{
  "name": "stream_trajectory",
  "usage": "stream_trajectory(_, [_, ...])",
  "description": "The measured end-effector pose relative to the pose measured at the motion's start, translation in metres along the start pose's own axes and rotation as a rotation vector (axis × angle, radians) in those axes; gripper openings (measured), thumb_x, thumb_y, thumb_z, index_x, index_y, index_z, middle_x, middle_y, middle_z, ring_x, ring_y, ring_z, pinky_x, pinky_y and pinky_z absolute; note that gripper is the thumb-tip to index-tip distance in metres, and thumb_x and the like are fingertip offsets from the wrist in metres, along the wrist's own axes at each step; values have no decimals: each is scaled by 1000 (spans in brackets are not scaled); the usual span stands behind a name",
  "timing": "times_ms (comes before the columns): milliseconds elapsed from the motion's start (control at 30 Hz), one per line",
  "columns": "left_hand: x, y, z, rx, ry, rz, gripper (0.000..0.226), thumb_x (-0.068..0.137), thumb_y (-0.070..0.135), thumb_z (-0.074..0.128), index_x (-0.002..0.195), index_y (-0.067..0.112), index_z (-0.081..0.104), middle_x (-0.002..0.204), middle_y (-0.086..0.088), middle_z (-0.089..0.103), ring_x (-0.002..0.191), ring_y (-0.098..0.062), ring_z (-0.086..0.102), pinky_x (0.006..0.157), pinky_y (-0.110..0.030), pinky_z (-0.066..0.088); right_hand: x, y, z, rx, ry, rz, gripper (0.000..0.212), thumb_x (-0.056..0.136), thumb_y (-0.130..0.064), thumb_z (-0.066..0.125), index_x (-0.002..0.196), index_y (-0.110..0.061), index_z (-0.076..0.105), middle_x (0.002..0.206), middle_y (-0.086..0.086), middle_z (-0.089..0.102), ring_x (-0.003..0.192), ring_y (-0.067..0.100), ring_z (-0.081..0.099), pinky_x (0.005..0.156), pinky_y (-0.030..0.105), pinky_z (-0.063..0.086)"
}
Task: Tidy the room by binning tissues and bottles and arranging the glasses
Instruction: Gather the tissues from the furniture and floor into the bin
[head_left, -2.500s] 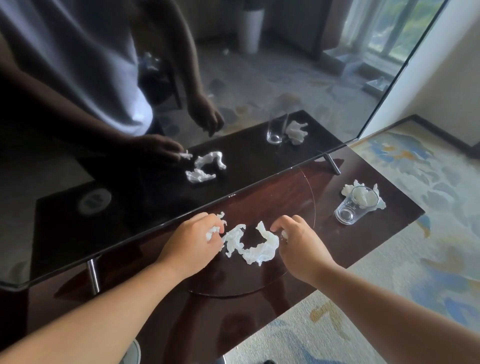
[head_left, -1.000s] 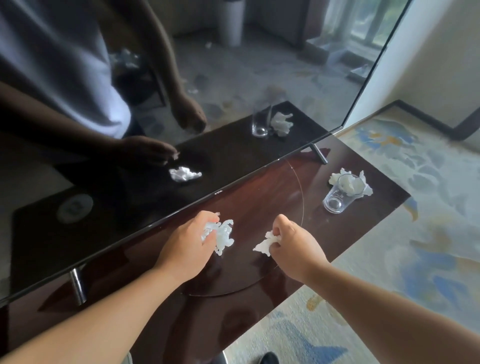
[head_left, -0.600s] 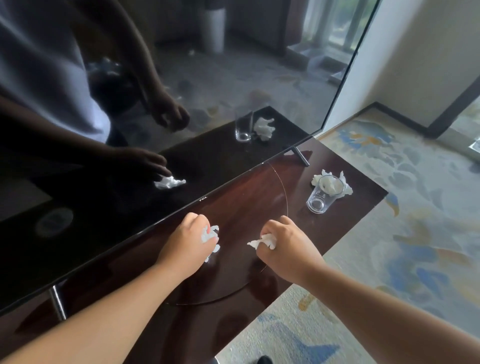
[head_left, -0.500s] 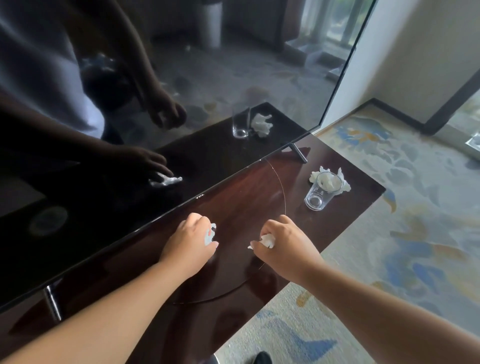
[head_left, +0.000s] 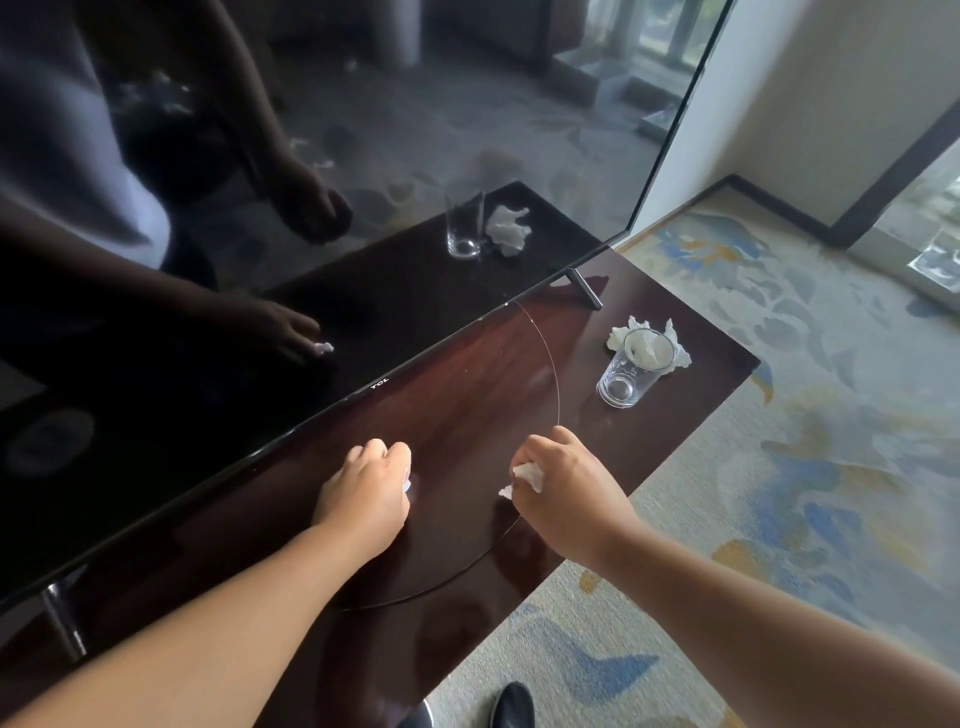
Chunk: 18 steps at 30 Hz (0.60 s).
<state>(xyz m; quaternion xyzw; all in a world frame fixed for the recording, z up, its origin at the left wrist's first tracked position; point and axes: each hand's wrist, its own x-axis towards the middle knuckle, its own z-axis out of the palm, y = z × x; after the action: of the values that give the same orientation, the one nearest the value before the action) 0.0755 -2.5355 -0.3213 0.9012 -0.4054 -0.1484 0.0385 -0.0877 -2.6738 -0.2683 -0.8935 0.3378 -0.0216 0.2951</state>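
My left hand (head_left: 366, 491) is curled into a fist over the dark wooden table (head_left: 467, 395), with a scrap of white tissue (head_left: 407, 483) just showing at its fingers. My right hand (head_left: 563, 491) grips a crumpled white tissue (head_left: 527, 477) a little to the right. Both hands hover just above the tabletop. A clear glass (head_left: 631, 371) stands at the table's far right, with another crumpled tissue (head_left: 678, 356) lying behind it.
A large black TV screen (head_left: 208, 312) stands along the back of the table on metal feet (head_left: 584, 288) and mirrors the room. Patterned carpet (head_left: 805, 441) lies to the right, and a dark shoe (head_left: 511, 704) shows below the table edge.
The loose tissues that lay on the table have been gathered up, one bunch into each fist. The view has shifted right, so the glass sits nearer the middle.
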Motion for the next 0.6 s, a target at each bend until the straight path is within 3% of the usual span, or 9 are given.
stream_trajectory(100, [1,2,-4,-58,-41,-21,13,88,15,48,97,21,42,103,-1,52,99,-25,51,69,-33,38,-1,0,-2,-2,4,4,6,87,-22,56,87,-21,62,89,-8,45,70,12,53,65,29,48])
stream_trajectory(233, [2,6,-17,-148,-82,-37,32,84,14,51,116,18,47,114,-3,52,106,-27,50,79,-32,40,-3,-3,-7,-9,22,7,4,87,-22,56,86,-22,60,87,-10,43,68,10,51,64,27,46])
stream_trajectory(333, [0,13,-35,-184,-66,-21,18,81,15,50,98,18,54,102,-1,50,92,-23,49,71,-31,39,-8,-9,-14,-2,43,2,3,87,-22,56,86,-23,59,87,-11,43,70,12,53,66,28,48])
stream_trajectory(433, [-4,20,-51,-228,-25,36,7,79,14,49,84,19,49,90,4,43,80,-20,44,59,-29,31,-15,-14,-24,-15,79,6,3,88,-24,56,88,-24,59,85,-13,41,71,9,52,64,25,46])
stream_trajectory(600, [-9,35,-75,-276,20,179,7,79,12,50,82,17,48,78,8,47,77,-18,45,61,-29,36,-33,-19,-42,-17,137,37,7,90,-24,55,92,-24,61,94,-10,47,78,12,56,67,27,50])
